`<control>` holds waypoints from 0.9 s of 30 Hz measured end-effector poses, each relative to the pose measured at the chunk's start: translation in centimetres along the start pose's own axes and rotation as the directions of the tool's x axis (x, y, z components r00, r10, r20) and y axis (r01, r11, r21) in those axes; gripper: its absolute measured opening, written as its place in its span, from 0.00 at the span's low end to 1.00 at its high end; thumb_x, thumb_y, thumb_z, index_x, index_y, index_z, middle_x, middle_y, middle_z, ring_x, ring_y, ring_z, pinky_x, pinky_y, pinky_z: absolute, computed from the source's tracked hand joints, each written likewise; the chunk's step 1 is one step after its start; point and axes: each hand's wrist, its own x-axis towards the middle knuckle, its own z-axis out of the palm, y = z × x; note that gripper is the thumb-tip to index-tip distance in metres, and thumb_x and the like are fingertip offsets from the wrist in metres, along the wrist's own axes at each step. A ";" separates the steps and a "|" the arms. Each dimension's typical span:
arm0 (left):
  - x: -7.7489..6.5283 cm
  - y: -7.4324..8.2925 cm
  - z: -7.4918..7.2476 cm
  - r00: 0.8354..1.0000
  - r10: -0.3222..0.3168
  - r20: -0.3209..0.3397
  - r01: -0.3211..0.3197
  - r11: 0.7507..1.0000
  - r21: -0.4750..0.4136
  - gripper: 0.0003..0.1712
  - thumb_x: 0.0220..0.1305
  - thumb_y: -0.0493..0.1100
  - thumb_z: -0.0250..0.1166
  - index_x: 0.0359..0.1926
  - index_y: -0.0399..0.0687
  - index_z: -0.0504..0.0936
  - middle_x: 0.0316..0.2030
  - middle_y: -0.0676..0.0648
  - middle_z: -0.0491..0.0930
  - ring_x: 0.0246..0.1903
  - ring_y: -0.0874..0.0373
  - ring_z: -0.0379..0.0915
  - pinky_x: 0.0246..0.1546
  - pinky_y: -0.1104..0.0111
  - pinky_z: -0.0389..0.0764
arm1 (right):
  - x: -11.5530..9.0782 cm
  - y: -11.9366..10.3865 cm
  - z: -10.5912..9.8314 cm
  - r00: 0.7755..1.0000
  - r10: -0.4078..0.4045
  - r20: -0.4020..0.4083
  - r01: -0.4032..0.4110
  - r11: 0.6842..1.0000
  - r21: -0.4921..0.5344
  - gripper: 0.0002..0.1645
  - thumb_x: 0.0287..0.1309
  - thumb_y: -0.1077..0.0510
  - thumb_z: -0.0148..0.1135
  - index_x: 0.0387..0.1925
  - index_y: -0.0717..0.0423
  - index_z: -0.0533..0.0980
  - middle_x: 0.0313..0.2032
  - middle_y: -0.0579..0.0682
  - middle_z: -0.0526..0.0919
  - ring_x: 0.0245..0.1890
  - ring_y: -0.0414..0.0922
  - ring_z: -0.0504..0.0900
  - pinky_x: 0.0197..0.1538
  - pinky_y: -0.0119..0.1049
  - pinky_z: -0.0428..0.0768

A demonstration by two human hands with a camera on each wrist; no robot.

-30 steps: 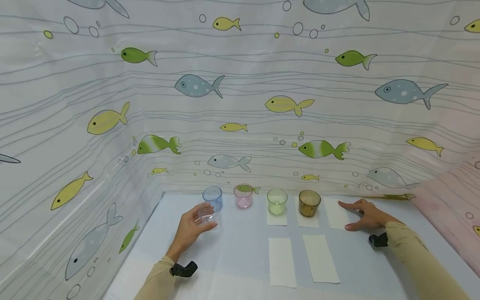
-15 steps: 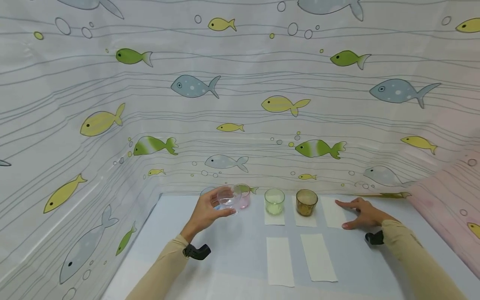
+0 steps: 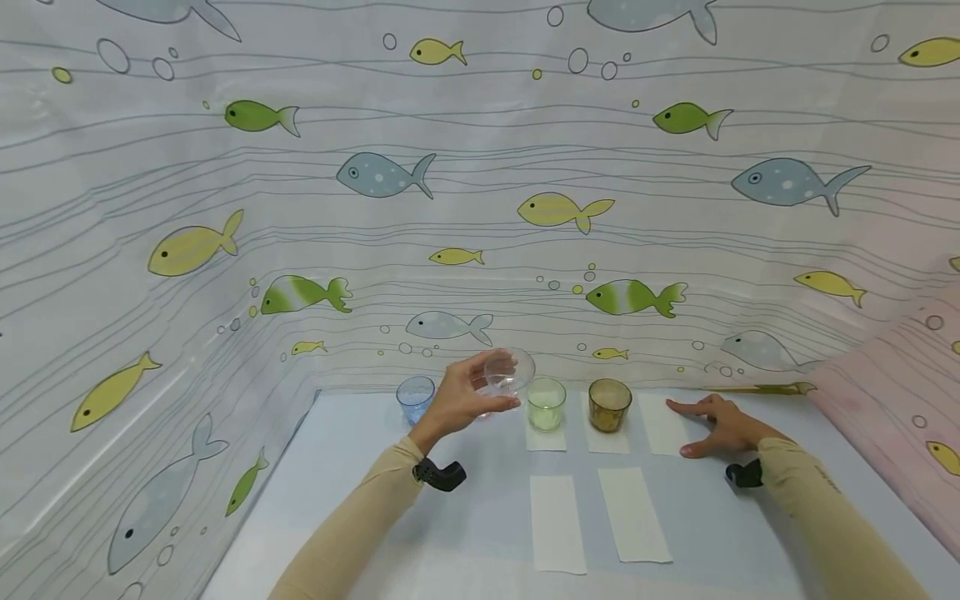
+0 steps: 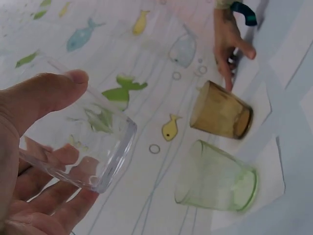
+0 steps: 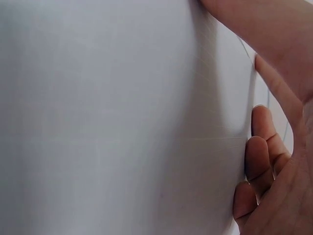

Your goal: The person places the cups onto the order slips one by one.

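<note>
My left hand (image 3: 456, 402) grips a clear drinking glass (image 4: 98, 132), thumb on one side and fingers on the other. In the head view this glass is raised, just left of a green glass (image 3: 547, 410). A pink glass stands behind it, mostly hidden. The green glass and an amber glass (image 3: 610, 408) each stand upright on a white paper strip. My right hand (image 3: 727, 427) rests at another white paper strip (image 3: 662, 427), with its index finger stretched over the top end and its thumb near the lower side. In the right wrist view its other fingers (image 5: 258, 159) touch the white surface.
A blue glass (image 3: 415, 400) stands at the back left of the pale table (image 3: 360, 500). Two more paper strips, a left one (image 3: 557, 525) and a right one (image 3: 634, 515), lie nearer the front. A fish-patterned sheet (image 3: 480, 192) rises behind the table.
My left hand has carried the clear glass rightward and up, from in front of the blue glass past the pink one to beside the green glass. The right hand stays at its paper strip.
</note>
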 end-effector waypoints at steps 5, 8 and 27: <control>2.4 1.0 1.8 0.998 0.046 0.045 -0.045 0.999 -0.025 0.41 0.57 0.38 0.81 0.71 0.44 0.77 0.64 0.40 0.83 0.64 0.48 0.81 0.70 0.55 0.79 | 0.0 0.4 0.1 1.000 -0.003 -0.005 0.003 1.000 0.006 0.62 0.49 0.35 0.83 0.80 0.49 0.65 0.61 0.72 0.66 0.63 0.71 0.65 0.60 0.74 0.71; 3.8 1.4 3.0 0.996 0.062 0.069 -0.059 0.997 -0.046 0.40 0.58 0.39 0.81 0.71 0.45 0.77 0.65 0.38 0.82 0.65 0.48 0.81 0.70 0.54 0.79 | 0.1 0.3 0.1 1.000 0.001 -0.007 -0.001 1.000 0.009 0.62 0.49 0.35 0.83 0.80 0.49 0.65 0.62 0.72 0.66 0.63 0.72 0.64 0.61 0.75 0.70; 10.0 2.5 13.0 0.991 -0.005 0.132 0.025 0.989 -0.147 0.39 0.58 0.39 0.82 0.70 0.49 0.78 0.64 0.44 0.83 0.61 0.63 0.81 0.66 0.68 0.81 | 0.3 0.2 0.0 0.999 0.033 0.005 -0.033 0.999 0.032 0.63 0.47 0.34 0.84 0.80 0.47 0.65 0.60 0.70 0.67 0.62 0.70 0.66 0.61 0.73 0.71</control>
